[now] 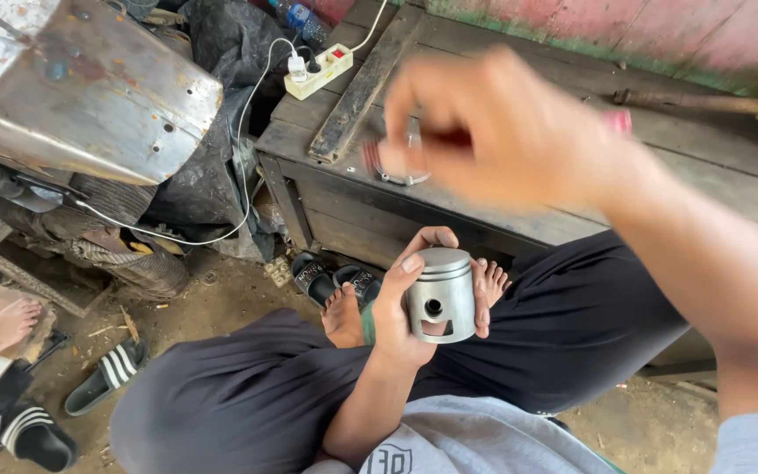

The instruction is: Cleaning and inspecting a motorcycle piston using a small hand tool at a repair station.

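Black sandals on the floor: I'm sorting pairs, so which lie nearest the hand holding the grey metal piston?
The unstriped black pair below the wooden bench, beside the left hand gripping the grey metal piston; the white-striped sandals lie far left.

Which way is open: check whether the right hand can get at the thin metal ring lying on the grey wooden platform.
Probably yes. The right hand hovers just above the thin metal ring on the grey wooden platform, with nothing between them. Motion blur hides whether its fingers touch it.
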